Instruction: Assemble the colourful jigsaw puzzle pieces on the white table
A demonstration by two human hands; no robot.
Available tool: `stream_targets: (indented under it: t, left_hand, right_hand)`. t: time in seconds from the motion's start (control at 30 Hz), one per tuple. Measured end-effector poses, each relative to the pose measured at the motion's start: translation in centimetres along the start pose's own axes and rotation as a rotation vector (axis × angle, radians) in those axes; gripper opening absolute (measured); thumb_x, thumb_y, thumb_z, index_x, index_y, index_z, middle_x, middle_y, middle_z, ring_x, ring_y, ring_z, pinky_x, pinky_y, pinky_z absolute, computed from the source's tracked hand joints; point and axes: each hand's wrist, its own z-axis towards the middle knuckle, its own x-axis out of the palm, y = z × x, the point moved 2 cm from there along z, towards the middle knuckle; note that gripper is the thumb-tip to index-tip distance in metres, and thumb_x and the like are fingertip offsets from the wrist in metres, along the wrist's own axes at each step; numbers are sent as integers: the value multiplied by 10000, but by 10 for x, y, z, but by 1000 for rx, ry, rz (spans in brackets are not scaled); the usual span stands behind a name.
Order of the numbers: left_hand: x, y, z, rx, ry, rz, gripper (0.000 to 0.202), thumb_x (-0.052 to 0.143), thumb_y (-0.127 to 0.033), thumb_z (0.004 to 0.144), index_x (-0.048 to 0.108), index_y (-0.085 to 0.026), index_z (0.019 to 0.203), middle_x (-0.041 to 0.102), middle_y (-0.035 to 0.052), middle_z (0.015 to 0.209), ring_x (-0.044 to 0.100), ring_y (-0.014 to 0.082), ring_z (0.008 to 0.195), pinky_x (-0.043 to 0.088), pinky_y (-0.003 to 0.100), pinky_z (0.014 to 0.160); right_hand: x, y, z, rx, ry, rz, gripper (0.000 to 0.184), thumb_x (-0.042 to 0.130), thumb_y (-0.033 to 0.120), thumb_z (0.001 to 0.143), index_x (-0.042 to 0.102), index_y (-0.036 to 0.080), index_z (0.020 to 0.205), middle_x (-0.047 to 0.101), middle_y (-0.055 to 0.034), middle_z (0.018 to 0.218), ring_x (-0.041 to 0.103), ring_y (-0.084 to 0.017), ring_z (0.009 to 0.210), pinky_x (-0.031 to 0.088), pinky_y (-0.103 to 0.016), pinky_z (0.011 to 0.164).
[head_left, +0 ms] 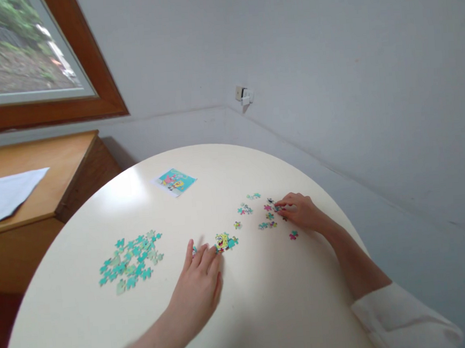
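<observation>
My left hand (200,275) lies palm down on the table, fingers stretched out and somewhat apart. Its fingertips touch the left edge of a small joined cluster of puzzle pieces with a yellow cartoon face (222,241); another piece (194,250) shows between its fingers. Further right, my right hand (302,211) has thumb and fingertips together on a puzzle piece (277,209), mostly covered by the fingers. Around it lie loose pieces, among them a pink one (268,207), a joined strip (267,225) and a pink-and-teal piece (293,235).
A spread of teal and pale green pieces (130,260) covers part of the round white table (251,312) at left. Toward the back lies a reference picture (175,181). Beyond are a wooden cabinet (70,154) with paper (8,191), and a wall socket (244,94).
</observation>
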Motion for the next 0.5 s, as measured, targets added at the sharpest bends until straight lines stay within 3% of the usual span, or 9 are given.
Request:
stream_targets:
  t: [0.5]
  left_hand:
    - [1,0,0,20,-23,12,285,405,-147,840,600,-142,1048,630,98,1089,542,234,1064,269,525,1066]
  right_hand:
    - [3,-1,0,-50,17,86,173,572,245,752,679,240,887,675,-43,883,597,-191,816,423,-356,795]
